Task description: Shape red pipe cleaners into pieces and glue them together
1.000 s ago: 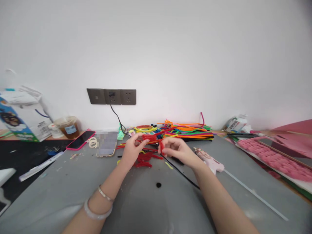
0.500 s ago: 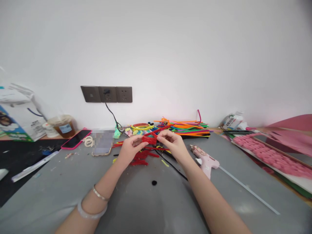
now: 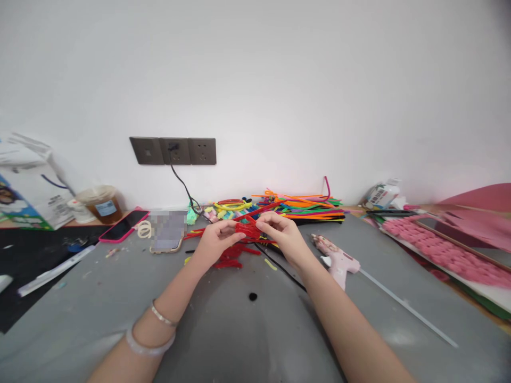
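Observation:
Both of my hands meet above the grey table (image 3: 223,330) on a small red pipe-cleaner piece (image 3: 247,229). My left hand (image 3: 213,242) pinches its left side with thumb and fingers closed. From the right, my right hand (image 3: 279,234) pinches the same piece, fingers curled. A long red pipe-cleaner stem (image 3: 261,209) runs up and to the right from the piece. Just beneath my hands, more red bent pipe-cleaner pieces (image 3: 231,258) lie on the table.
A heap of coloured pipe cleaners (image 3: 307,207) lies along the wall. A pink glue gun (image 3: 337,259) with a white glue stick (image 3: 407,311) lies right of my hands, its black cord (image 3: 281,268) crossing the table. Two phones (image 3: 123,226) and a drink cup (image 3: 98,203) sit left; pink craft pieces (image 3: 443,250) right.
My right hand rose from the table and joined my left hand on the red piece. Since half a second ago, both hands have barely shifted while working it.

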`<action>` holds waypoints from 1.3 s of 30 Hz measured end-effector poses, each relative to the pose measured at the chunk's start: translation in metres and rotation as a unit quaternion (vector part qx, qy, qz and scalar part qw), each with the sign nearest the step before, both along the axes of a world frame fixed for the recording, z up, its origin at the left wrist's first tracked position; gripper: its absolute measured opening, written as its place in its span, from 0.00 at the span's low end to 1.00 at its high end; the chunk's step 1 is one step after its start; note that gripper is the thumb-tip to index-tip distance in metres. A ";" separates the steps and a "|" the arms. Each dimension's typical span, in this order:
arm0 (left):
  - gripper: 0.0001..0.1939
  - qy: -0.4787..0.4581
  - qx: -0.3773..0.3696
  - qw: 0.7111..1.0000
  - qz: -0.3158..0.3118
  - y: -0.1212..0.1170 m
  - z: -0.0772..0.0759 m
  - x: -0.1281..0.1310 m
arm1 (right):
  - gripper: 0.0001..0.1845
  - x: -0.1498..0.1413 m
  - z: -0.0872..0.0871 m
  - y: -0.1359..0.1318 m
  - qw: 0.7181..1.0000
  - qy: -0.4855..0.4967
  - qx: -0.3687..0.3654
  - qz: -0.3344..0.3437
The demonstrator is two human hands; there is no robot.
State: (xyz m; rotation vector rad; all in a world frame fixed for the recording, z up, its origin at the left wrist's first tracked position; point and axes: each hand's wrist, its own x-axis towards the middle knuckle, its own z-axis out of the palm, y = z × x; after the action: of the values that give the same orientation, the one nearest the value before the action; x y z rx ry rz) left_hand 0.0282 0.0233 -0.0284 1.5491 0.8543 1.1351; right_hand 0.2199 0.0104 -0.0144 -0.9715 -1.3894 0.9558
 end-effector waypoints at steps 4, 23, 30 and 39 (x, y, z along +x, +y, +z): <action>0.19 0.025 -0.009 1.000 -0.004 -0.002 0.003 -0.001 | 0.15 -0.002 0.004 -0.004 1.000 0.009 -0.024 0.014; 0.19 0.007 -0.023 1.000 -0.003 -0.005 0.006 0.000 | 0.14 -0.003 0.002 -0.004 0.999 -0.047 0.025 0.008; 0.20 0.002 -0.019 1.000 -0.004 -0.005 0.006 0.000 | 0.12 -0.003 0.003 -0.005 0.997 -0.061 0.043 0.005; 0.18 0.011 -0.016 1.000 0.024 -0.004 0.003 -0.001 | 0.11 -0.003 0.003 -0.005 0.990 -0.114 0.077 -0.003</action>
State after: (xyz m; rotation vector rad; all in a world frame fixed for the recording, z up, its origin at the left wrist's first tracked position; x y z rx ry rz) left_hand 0.0277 0.0193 -0.0250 1.5246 0.9239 1.1355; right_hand 0.2172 0.0052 -0.0111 -0.9895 -1.6246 0.7360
